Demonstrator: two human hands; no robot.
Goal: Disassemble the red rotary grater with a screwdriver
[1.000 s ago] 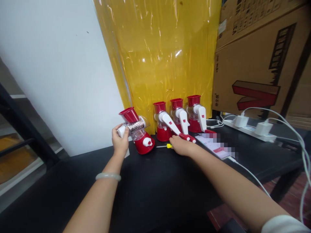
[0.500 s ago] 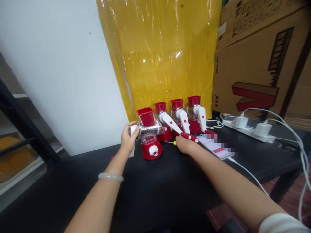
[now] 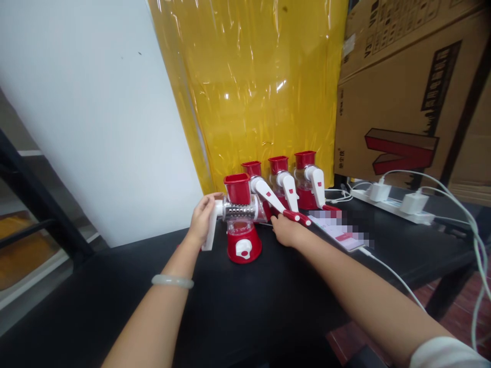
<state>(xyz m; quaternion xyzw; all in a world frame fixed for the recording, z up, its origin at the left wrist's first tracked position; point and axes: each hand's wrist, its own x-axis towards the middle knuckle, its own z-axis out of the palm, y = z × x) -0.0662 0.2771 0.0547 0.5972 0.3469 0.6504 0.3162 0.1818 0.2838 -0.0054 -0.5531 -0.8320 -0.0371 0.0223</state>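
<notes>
The nearest red-and-white rotary grater (image 3: 244, 245) stands upright on the black table, with a clear housing and a perforated metal drum (image 3: 240, 211). My left hand (image 3: 201, 217) grips the white crank (image 3: 210, 230) on its left side. To the right of this grater, my right hand (image 3: 287, 230) is low at the table with its fingers curled around a screwdriver (image 3: 265, 224). Only a bit of its thin shaft shows; the fingers cover the yellow handle. Just above that hand are the red-ended crank handles (image 3: 292, 215) of the graters behind.
Three more rotary graters (image 3: 278, 164) line up at the back before a yellow plastic curtain (image 3: 253, 92). On the right lie a phone (image 3: 337, 232) on a cable and a power strip (image 3: 395, 207) with chargers. A large cardboard box (image 3: 402, 102) stands behind them.
The nearest grater has shifted right and towards me, and more of its crank arm shows. My right hand has moved slightly left, covering the yellow handle seen before.
</notes>
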